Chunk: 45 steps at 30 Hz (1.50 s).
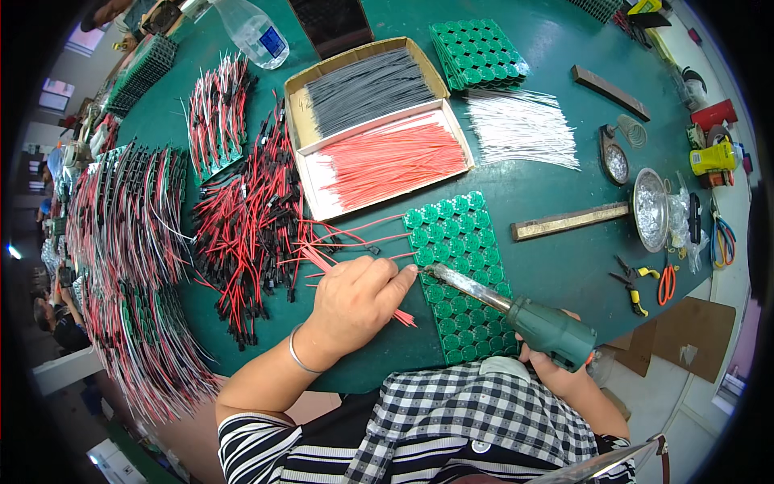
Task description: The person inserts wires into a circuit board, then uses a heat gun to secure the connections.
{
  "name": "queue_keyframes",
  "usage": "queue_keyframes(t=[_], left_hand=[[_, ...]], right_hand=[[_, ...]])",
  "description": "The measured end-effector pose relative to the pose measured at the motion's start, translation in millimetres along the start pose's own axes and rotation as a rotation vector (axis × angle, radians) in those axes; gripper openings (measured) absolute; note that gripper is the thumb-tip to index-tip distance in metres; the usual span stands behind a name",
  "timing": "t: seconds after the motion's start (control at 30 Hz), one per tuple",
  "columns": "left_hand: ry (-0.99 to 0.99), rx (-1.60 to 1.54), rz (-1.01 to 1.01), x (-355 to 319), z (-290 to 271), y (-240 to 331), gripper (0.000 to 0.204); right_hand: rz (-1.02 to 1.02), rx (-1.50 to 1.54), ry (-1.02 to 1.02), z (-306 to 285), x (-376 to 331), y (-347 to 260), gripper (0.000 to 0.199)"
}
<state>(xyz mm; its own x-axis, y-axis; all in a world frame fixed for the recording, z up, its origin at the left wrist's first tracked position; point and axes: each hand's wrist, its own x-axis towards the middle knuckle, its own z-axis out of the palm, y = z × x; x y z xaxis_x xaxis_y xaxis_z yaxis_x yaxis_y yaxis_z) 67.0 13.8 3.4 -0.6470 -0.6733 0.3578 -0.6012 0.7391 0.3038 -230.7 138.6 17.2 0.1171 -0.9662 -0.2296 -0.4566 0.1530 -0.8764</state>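
My left hand (355, 302), closed in a pinch, is at the left edge of a green circuit board panel (453, 230). Red wires (403, 317) stick out on both sides of its fingers. Around the green handle of a soldering iron (556, 329) my right hand (551, 367) is closed. The iron's metal tip meets the panel close to my left fingertips; the exact contact point is too small to make out. Above that spot, several red wires (379, 239) run leftward from the panel's edge.
A box (314, 194) holds black and red wires; white wires (524, 129) lie beside it. Red-black cables (250, 218) and wired panels (129, 234) fill the left. Stacked panels (477, 52) lie at the back. Rightward are a metal bar (568, 222), a metal dish (650, 210) and pliers (634, 286).
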Motion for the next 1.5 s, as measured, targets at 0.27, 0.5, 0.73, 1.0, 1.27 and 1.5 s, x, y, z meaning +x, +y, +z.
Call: queue_keyframes(t=[0.27,0.5,0.73,1.0,1.27,1.5], left_hand=[[0.002,-0.005,0.001,0.8,0.7,-0.3,0.023],[-0.008,0.006,-0.005,0.4,1.0,-0.4,0.021],[-0.006,-0.003,0.000,0.9,0.2,0.2,0.022],[0.023,0.020,0.004,-0.7,-1.3,-0.4,0.022],[0.705,-0.981,-0.289,0.5,-76.0,-5.7,0.038],[0.515,-1.119,-0.374,9.2,-60.6,-2.6,0.037]], right_hand=[[-0.051,-0.020,0.002,2.0,0.8,3.0,0.029],[-0.044,0.059,0.012,0.8,-1.1,-1.5,0.024],[-0.127,0.183,0.086,3.2,3.9,-8.2,0.018],[-0.198,0.157,0.072,2.9,4.1,-6.0,0.019],[-0.184,0.386,0.137,4.2,-0.3,-3.1,0.028],[-0.167,0.376,0.182,6.3,-5.0,-4.4,0.045]])
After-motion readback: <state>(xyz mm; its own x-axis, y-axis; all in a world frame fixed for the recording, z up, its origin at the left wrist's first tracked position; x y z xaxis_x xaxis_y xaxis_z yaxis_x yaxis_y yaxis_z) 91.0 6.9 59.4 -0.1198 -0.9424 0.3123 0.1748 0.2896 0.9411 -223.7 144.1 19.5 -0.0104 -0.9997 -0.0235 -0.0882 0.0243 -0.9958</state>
